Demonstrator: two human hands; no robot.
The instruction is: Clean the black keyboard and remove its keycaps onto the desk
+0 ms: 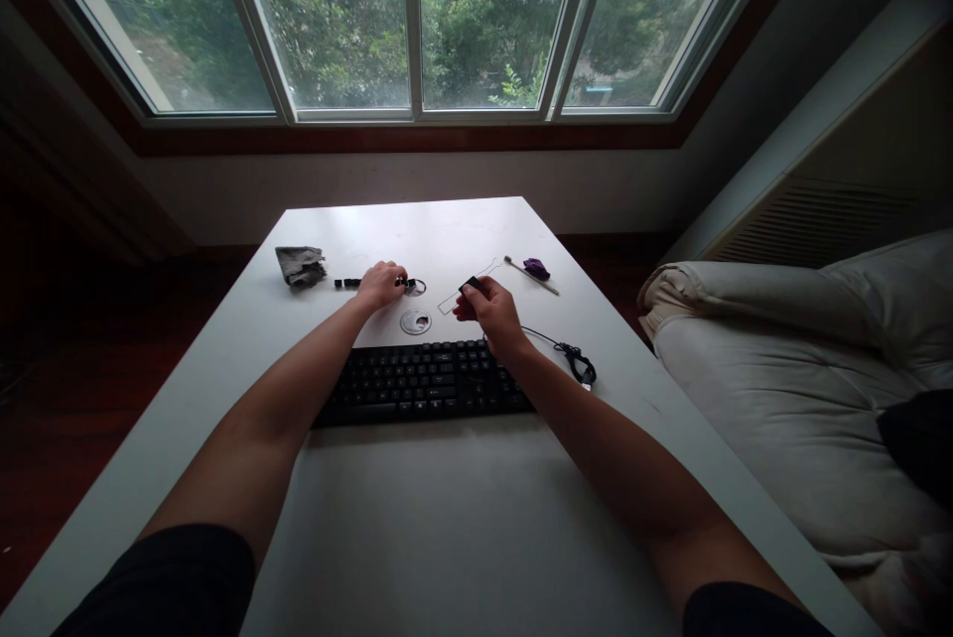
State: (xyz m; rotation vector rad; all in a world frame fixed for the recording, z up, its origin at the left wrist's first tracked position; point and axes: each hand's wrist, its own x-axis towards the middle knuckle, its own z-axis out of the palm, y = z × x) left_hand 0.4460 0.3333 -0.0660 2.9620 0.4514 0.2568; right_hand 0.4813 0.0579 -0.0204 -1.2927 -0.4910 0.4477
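A black keyboard lies across the middle of the white table. Beyond it, my left hand rests closed over a row of small black keycaps, pinching one at its right end. My right hand is closed on a small black keycap, held just above the table beside a wire keycap puller. A round cable hole sits between my hands, with a smaller ring next to my left fingers.
A crumpled grey cloth lies at the far left. A thin brush with a purple piece lies at the far right. The keyboard cable with its USB plug trails right. A white cushion borders the table's right side.
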